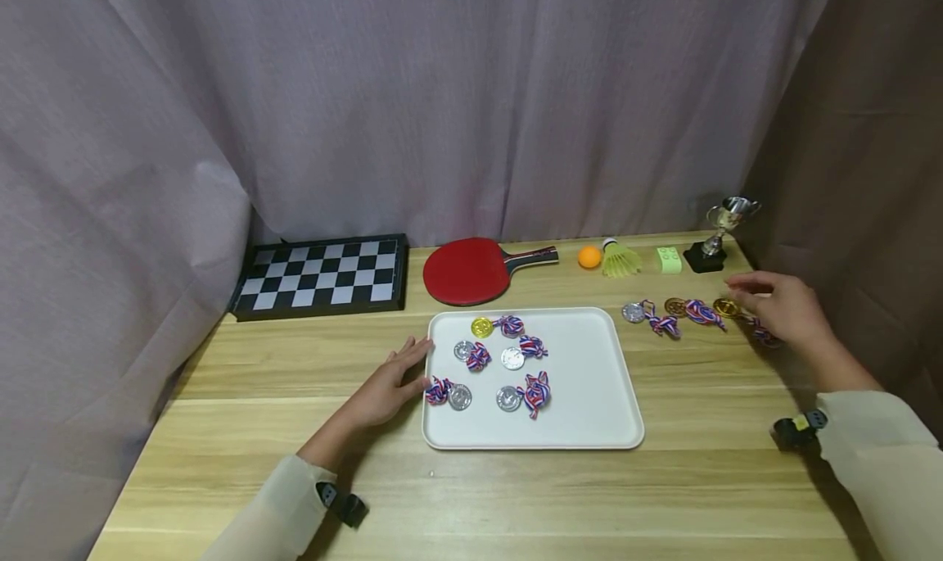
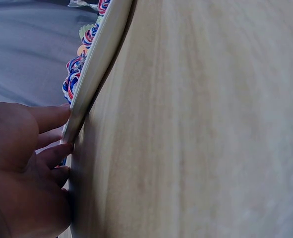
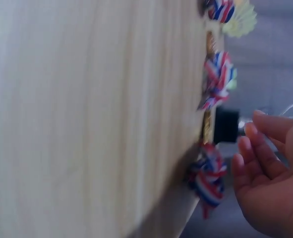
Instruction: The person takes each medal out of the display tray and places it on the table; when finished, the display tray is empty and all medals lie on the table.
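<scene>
my left hand (image 1: 386, 389), fingers lax and a little apart, touches the left rim of one white tray (image 1: 582, 381). on it lie five ribboned medals (image 1: 512, 358): four silver, one gold. my right hand (image 1: 784, 309), fingers loosely bent round nothing, hovers by three more medals (image 1: 675, 307), silver, bronze and gold, right of the tray. behind: one checkered board (image 1: 322, 276), one red paddle (image 1: 467, 271), one orange ball (image 1: 589, 256), one shuttlecock (image 1: 620, 259), one green block (image 1: 669, 260), one trophy (image 1: 713, 246). medal markings are too small to read.

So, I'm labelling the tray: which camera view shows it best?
The head view: it shows the white tray from above, with nearly all its rim in sight. The left wrist view catches only a stretch of edge, by the left hand; the right wrist view shows none of it.
</scene>
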